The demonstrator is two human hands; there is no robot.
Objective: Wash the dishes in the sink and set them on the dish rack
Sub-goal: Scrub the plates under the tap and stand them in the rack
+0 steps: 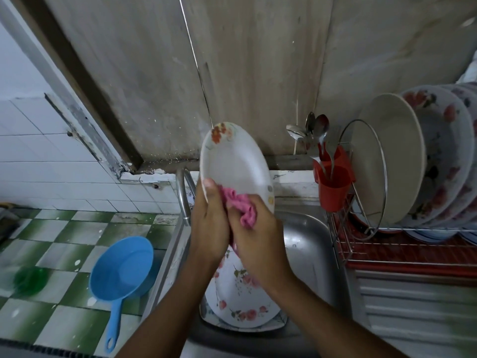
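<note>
My left hand (209,223) grips the lower edge of a white plate with orange flowers (233,161), held tilted upright above the steel sink (307,244). My right hand (255,236) holds a pink cloth (240,205) pressed against the plate's lower face. Below my hands, more flowered plates (240,301) lie stacked in the sink. At the right stands the wire dish rack (366,239), with several plates (397,161) set upright in it.
A red cutlery cup (333,187) with spoons hangs on the rack's left end. The curved tap (183,192) rises just left of my hands. A blue ladle-like dipper (121,270) and a green object (31,280) are on the green-and-white tiled counter at the left.
</note>
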